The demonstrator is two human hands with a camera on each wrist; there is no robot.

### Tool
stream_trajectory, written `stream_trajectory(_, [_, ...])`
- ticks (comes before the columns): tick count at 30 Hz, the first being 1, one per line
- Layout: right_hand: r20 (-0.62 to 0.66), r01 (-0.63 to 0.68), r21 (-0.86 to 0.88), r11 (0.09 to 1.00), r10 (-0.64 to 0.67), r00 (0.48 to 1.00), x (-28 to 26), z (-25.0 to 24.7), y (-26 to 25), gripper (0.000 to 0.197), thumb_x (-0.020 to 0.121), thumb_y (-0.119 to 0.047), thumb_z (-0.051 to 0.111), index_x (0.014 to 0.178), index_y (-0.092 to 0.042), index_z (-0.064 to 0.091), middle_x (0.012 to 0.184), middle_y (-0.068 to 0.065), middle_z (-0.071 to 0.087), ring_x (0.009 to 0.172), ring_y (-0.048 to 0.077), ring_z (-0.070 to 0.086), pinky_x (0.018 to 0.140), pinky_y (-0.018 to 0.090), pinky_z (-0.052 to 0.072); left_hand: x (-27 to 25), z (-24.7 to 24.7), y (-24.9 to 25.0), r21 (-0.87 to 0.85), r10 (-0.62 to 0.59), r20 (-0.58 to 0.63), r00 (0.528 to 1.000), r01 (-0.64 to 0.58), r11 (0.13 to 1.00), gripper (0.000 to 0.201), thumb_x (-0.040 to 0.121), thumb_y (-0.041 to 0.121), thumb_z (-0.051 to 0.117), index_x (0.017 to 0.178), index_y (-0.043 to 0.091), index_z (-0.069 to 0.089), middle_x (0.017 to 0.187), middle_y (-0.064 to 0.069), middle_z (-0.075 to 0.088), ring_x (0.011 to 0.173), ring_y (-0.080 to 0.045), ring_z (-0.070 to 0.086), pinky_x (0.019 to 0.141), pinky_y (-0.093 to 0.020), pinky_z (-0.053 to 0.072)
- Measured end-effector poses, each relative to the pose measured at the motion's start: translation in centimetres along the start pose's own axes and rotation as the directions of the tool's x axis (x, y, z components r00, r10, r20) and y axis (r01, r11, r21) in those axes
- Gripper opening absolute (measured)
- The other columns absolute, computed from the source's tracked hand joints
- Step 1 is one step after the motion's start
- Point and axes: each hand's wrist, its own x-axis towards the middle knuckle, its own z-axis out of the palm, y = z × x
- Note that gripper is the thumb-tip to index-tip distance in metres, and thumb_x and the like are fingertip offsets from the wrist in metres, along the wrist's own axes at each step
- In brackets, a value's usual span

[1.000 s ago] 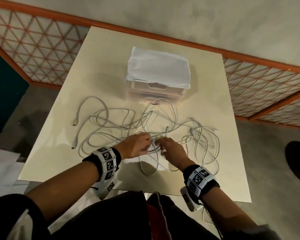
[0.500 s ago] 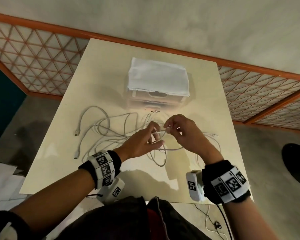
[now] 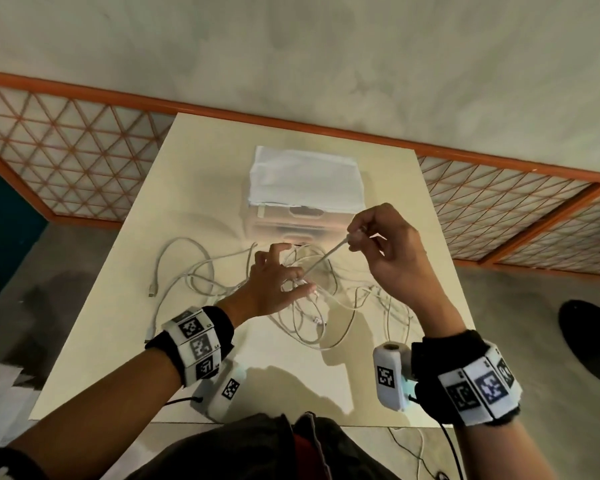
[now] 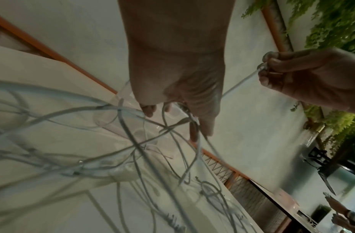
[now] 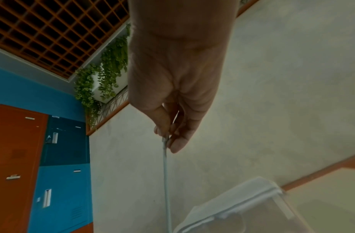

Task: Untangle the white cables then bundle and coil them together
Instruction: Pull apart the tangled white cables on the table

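The right hand (image 3: 394,252) is raised above the worktop (image 3: 201,161), its thumb and fingertips pinching the end of one cable strand (image 3: 324,257), which runs taut and straight down to the left hand (image 3: 274,284). The left hand hovers low over the heap, thumb and forefinger pinched on strands at the knot while the other fingers (image 3: 269,252) spread outward. In the right wrist view the pinch on the cable's end (image 5: 165,141) is plain. The white cables (image 3: 194,275) lie as a loose, crossed tangle across the middle of the worktop, some loops lifted by the left hand, with free connector ends out to the left. I judge the task to be early: one strand is being drawn out, nothing is bundled or coiled yet. Beyond the tangle stands a clear box (image 3: 291,220) with a folded white cloth (image 3: 305,178) on top.
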Motion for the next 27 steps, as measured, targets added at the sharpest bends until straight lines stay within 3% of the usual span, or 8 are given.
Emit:
stream_trajectory(3, [-0.039,-0.035,0.078,0.996,0.039,0.998,0.2,0.2,0.1,0.016,0.091,-0.008,0.056,0.091,-0.024,0.056,0.084,0.007,0.058,0.074,0.023,0.067,0.072,0.045,0.057,0.1,-0.8,1.4,0.073,0.095,0.04,0.995,-0.097,0.993,0.062,0.086,0.065,0.022,0.103,0.028,0.069,0.151,0.008,0.015,0.13,-0.016,0.015,0.097,-0.028,0.009])
stream_trajectory(5, [-0.028,-0.103,0.204,0.973,0.111,0.993,0.3,0.2,0.7,0.018,0.091,-0.009,0.06,0.106,-0.012,0.051,0.078,0.004,0.058,0.072,0.024,0.068,0.073,0.04,0.058,0.2,-1.2,2.3,0.026,0.164,0.031,0.986,-0.165,0.986,0.041,0.099,0.047,0.031,0.104,0.031,0.068,0.144,0.006,0.033,0.125,-0.015,0.026,0.098,-0.027,0.015])
stream_trajectory(9, [0.201,-0.311,0.282,0.908,0.261,0.944,-0.2,1.6,2.3,0.064,0.08,-0.016,0.073,0.129,-0.018,0.033,0.093,0.005,0.061,0.087,0.018,0.066,0.079,0.034,0.056,0.9,-2.4,4.6,-0.397,0.085,-0.077,0.993,-0.109,0.911,0.033,0.1,0.034,0.038,0.085,0.025,0.066,0.092,-0.004,0.07,0.087,-0.009,0.061,0.084,-0.034,0.045])
stream_trajectory(11, [0.244,-0.375,0.27,0.887,0.314,0.918,-0.8,2.8,2.9,0.072,0.075,-0.017,0.078,0.129,-0.021,0.031,0.1,0.002,0.055,0.09,0.014,0.065,0.078,0.03,0.057,1.3,-2.6,5.0,-0.411,0.054,-0.175,0.983,-0.123,0.903,0.035,0.099,0.036,0.04,0.09,0.014,0.065,0.087,-0.011,0.066,0.08,-0.011,0.06,0.077,-0.031,0.046])
stream_trajectory(15, [0.299,-0.399,0.277,0.874,0.316,0.9,-0.9,4.2,4.7,0.054,0.072,-0.005,0.079,0.104,-0.023,0.04,0.092,0.0,0.052,0.067,0.007,0.06,0.071,0.038,0.057,1.8,-2.7,5.0,-0.341,0.061,-0.31,0.949,-0.171,0.924,0.028,0.1,0.033,0.038,0.112,0.031,0.064,0.094,0.002,0.057,0.091,0.002,0.057,0.08,-0.008,0.039])
stream_trajectory(20, [0.427,-0.22,-0.103,0.97,0.243,0.871,-2.4,4.2,9.2,0.022,0.076,-0.001,0.069,0.079,-0.016,0.052,0.076,0.0,0.059,0.068,0.019,0.057,0.069,0.037,0.05,2.7,-4.0,5.5,-0.483,0.002,-0.392,0.92,-0.207,0.851,0.037,0.102,0.033,0.033,0.107,0.02,0.067,0.092,-0.003,0.07,0.085,-0.006,0.065,0.08,-0.021,0.049])
stream_trajectory(23, [0.385,-0.359,-0.223,0.906,0.42,0.822,-4.4,3.6,12.3,0.027,0.08,-0.002,0.063,0.074,-0.021,0.045,0.072,0.0,0.057,0.07,0.021,0.056,0.075,0.044,0.051,3.1,-5.3,5.7,-0.566,-0.079,-0.447,0.891,-0.214,0.796,0.04,0.103,0.03,0.031,0.103,0.013,0.068,0.077,-0.002,0.067,0.071,-0.007,0.064,0.071,-0.02,0.048])
stream_trajectory(27, [0.339,-0.503,-0.321,0.802,0.594,0.73,-5.0,2.6,14.2,0.059,0.069,-0.01,0.081,0.115,-0.01,0.045,0.104,0.003,0.048,0.095,0.019,0.05,0.084,0.036,0.048,2.9,-5.7,6.6,-0.651,-0.066,-0.424,0.903,-0.253,0.716,0.042,0.103,0.025,0.03,0.105,0.0,0.064,0.07,-0.01,0.063,0.068,-0.018,0.064,0.066,-0.018,0.05])
